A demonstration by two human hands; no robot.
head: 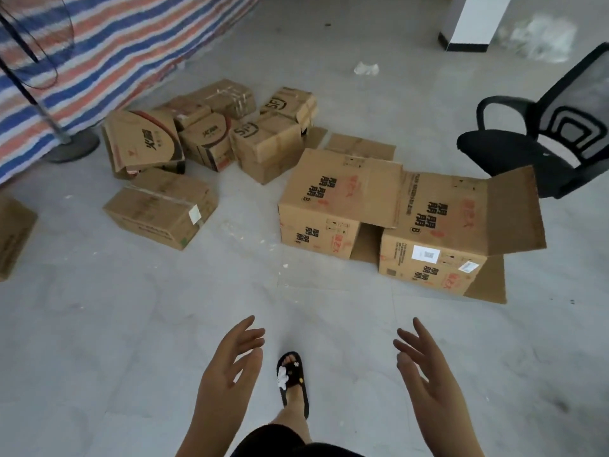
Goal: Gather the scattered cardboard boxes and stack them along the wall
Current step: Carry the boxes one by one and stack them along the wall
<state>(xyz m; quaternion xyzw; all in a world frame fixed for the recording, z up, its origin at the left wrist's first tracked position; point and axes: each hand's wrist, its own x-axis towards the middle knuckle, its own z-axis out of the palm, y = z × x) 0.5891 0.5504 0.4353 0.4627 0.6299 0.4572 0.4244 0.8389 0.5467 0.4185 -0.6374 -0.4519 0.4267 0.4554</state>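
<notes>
Several cardboard boxes lie scattered on the grey tiled floor. Two large ones with black print sit closest: one (333, 199) at centre right and one with open flaps (441, 239) to its right. A taped box (161, 209) lies at centre left. A cluster of smaller boxes (211, 133) sits behind, by the striped tarp. Another box (13, 235) shows at the left edge. My left hand (230, 367) and my right hand (421, 367) are held out low in front of me, fingers spread, palms facing each other, holding nothing, well short of the boxes.
A striped tarp (99, 51) covers the back left, with a fan stand's round base (71, 148) before it. A black office chair (543, 140) stands at right. A white pillar (471, 21) and plastic wrap (540, 37) are at the back. My sandalled foot (293, 384) steps forward.
</notes>
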